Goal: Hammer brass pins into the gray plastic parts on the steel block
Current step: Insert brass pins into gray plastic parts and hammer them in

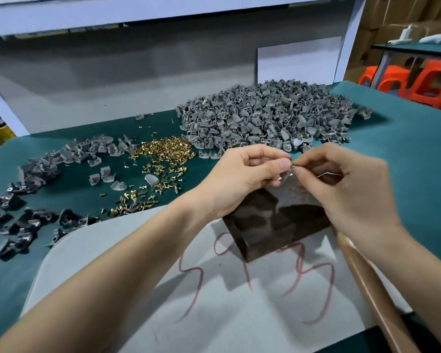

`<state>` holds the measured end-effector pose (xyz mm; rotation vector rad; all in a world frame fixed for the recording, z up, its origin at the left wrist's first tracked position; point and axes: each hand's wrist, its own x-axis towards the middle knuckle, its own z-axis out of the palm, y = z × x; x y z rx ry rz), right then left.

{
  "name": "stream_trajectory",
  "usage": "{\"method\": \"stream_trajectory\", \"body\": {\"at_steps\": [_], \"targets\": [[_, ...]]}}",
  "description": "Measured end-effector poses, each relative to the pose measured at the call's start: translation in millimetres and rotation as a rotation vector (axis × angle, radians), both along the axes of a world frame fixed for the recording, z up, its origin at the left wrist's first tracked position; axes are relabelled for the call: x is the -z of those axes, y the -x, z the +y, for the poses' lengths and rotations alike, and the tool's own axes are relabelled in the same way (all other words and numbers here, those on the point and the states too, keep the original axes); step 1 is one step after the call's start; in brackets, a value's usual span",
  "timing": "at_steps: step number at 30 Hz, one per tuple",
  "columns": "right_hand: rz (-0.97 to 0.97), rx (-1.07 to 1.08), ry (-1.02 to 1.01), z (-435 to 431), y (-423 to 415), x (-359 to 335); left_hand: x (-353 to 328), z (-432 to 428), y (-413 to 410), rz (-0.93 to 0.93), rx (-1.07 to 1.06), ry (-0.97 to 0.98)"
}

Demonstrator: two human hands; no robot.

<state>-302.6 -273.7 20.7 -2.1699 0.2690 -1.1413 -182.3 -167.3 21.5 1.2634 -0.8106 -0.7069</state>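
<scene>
Both hands meet just above the dark steel block (278, 220), which stands on a white sheet with red marks. My left hand (242, 177) pinches a small gray plastic part (288, 177) between thumb and fingers. My right hand (341, 184) pinches a brass pin (294, 164) at the part's top edge; a thin metal piece shows under its curled fingers. Loose brass pins (163, 151) lie scattered on the green mat left of the hands. A large heap of gray plastic parts (265, 115) sits behind the hands.
Darker gray parts (31, 197) are spread along the left of the green mat (405, 159). A brown wooden handle (372, 289) runs down the right side under my right forearm. A white panel closes off the back. Orange stools (418, 82) stand at the far right.
</scene>
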Motion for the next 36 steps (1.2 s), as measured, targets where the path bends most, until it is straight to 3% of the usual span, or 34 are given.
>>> {"method": "stream_trajectory", "body": {"at_steps": [4, 13, 24, 36], "targets": [[0.034, 0.015, -0.092, 0.6, 0.0, 0.9, -0.6, 2.3, -0.7, 0.091, 0.032, 0.028], [0.096, 0.044, -0.108, 0.3, 0.2, 0.0, -0.3, 3.0, 2.8, -0.03, 0.006, -0.007], [0.03, -0.143, -0.457, -1.3, -3.0, 3.3, -5.6, 7.2, -0.9, 0.087, 0.109, -0.014], [0.048, -0.155, -0.508, 1.1, -4.3, 0.9, -6.0, 6.1, 3.6, 0.064, 0.063, -0.032]]}}
